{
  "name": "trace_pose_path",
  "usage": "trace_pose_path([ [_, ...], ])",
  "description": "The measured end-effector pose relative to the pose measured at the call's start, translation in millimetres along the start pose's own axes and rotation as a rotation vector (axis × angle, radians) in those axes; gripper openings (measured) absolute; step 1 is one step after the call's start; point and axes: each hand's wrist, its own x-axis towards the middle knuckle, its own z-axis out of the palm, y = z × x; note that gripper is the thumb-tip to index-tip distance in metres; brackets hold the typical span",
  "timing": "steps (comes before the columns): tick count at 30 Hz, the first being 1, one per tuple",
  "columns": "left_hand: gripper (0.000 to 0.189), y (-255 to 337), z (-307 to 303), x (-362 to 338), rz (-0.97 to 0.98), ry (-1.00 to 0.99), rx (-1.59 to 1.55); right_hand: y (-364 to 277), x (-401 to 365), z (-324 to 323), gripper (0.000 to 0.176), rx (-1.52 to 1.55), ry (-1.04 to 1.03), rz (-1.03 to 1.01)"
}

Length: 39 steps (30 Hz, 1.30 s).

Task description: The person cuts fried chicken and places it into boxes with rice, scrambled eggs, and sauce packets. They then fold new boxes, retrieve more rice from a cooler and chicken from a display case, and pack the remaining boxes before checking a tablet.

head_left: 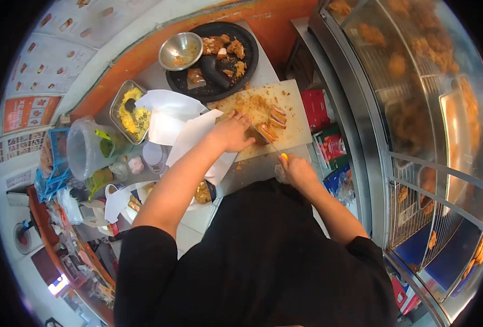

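My right hand (296, 170) is closed on the yellow handle of a knife (268, 143), whose blade points up and left over the cutting board (293, 103). Cut pieces of browned meat (271, 126) lie beside the blade, with crumbs scattered around. My left hand (234, 132) rests at the board's left edge, palm down, fingers pointing toward the board and thumb apart; whether something lies beneath it is hidden. An opened white paper box (189, 143) sits just left of this hand.
Behind the board stands a black round tray (178, 84) with fried pieces and a metal bowl (181, 51). A metal pan of yellow food (134, 114) and a clear plastic tub (86, 147) are at left. A glass-fronted display case (378, 136) borders the right.
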Motion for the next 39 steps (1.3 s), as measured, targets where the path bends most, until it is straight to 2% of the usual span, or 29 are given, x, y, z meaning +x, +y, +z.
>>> trace_pose_path([
  [2,0.080,6,0,10,0.041,0.250,-0.056,22,20,-26,0.054,-0.071,0.097,-0.110],
  [3,0.080,-1,-1,-60,-0.002,0.165,-0.042,-17,-6,-17,0.054,0.000,0.034,-0.123],
  [5,0.065,21,-26,-82,-0.073,0.555,-0.122,-16,26,-72,0.055,-0.229,0.080,-0.271],
  [6,0.065,31,-36,-98,-0.086,0.574,-0.132,-20,47,-94,0.052,-0.328,0.039,-0.276],
  [8,0.053,53,-47,-145,-0.139,0.729,-0.418,-22,98,-108,0.048,-0.435,-0.020,-0.314],
  [10,0.050,72,-41,-181,-0.254,0.757,-0.494,-9,153,-95,0.035,-0.466,0.193,-0.688],
  [11,0.048,82,-35,-195,-0.343,0.769,-0.567,-10,169,-96,0.035,-0.472,0.181,-0.723],
  [13,0.045,103,-19,-216,-0.437,0.815,-0.550,-15,190,-92,0.025,-0.353,0.419,-0.927],
  [14,0.042,116,-11,-223,-0.499,0.847,-0.534,-14,196,-89,0.022,-0.167,0.522,-0.959],
  [15,0.042,128,-2,-226,-0.529,0.849,-0.545,-15,191,-84,0.022,-0.164,0.499,-0.981],
  [17,0.039,149,17,-224,-0.615,0.948,-0.704,-14,158,-75,0.026,0.028,0.530,-0.786],
  [18,0.040,157,28,-217,-0.663,0.968,-0.748,-5,153,-55,0.039,0.153,0.453,-0.740],
  [19,0.040,163,38,-209,-0.688,0.974,-0.756,-2,151,-42,0.039,0.150,0.433,-0.757],
  [21,0.037,173,52,-193,-0.742,0.922,-0.843,1,149,-25,0.047,0.367,0.311,-0.481],
  [22,0.035,174,53,-187,-0.736,0.912,-0.832,-8,143,-28,0.056,0.403,0.206,-0.421],
  [23,0.035,174,54,-183,-0.754,0.910,-0.836,-15,136,-34,0.056,0.401,0.190,-0.427],
  [25,0.035,170,55,-177,-0.714,0.834,-0.783,-25,123,-48,0.059,0.333,0.219,-0.321],
  [26,0.036,166,58,-174,-0.697,0.823,-0.745,-11,131,-37,0.062,0.340,0.386,-0.376],
  [29,0.037,149,65,-167,-0.658,0.747,-0.678,6,120,-19,0.064,0.174,0.279,-0.317],
  [30,0.037,143,68,-164,-0.646,0.746,-0.674,4,114,-18,0.072,0.115,0.221,-0.309],
  [31,0.038,137,70,-161,-0.620,0.742,-0.594,2,111,-12,0.072,0.116,0.231,-0.301],
  [33,0.039,126,73,-158,-0.575,0.733,-0.513,-7,102,3,0.080,-0.118,0.413,-0.440],
  [36,0.040,116,77,-160,-0.455,0.696,-0.473,-37,91,11,0.086,-0.032,0.393,-0.468],
  [37,0.040,112,77,-163,-0.409,0.691,-0.482,-50,87,16,0.086,-0.038,0.403,-0.457],
  [39,0.039,105,78,-167,-0.353,0.692,-0.493,-70,83,24,0.090,-0.302,0.417,-0.357],
])
